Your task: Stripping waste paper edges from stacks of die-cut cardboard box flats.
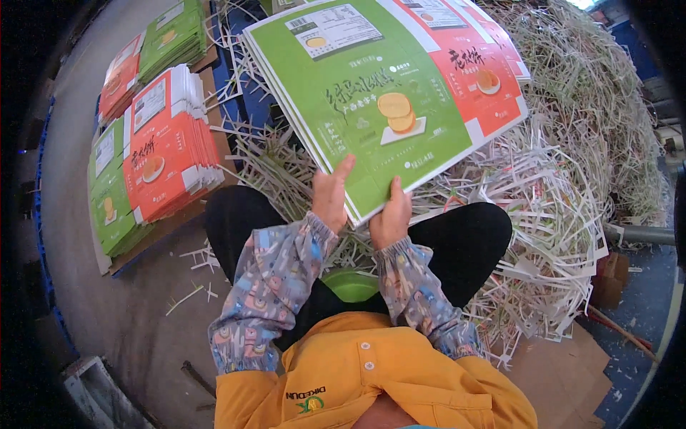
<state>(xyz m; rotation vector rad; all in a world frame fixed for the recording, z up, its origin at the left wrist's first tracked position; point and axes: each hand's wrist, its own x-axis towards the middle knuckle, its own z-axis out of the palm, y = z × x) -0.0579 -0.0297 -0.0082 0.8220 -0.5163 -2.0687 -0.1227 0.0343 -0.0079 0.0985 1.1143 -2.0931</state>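
Large printed cardboard sheets (314,93), green on the left and orange-red on the right with pictures of round cakes, lie in a thin stack tilted in front of me. My left hand (331,194) grips their near-left edge, thumb on top. Close beside it, my right hand (391,217) pinches the near corner, its thumb on the green face and the other fingers hidden underneath. Several sheet edges show along the left side of the stack. Patterned sleeve covers reach down to both wrists.
To the left, stacks of cut green and orange-red printed cardboard (171,150) stand on brown cardboard. Paper trimmings (529,250) heap up on the right and under the sheets, rising into a tall pile (593,93). A grey pipe (639,234) juts in at right. A green seat (350,286) shows between my knees.
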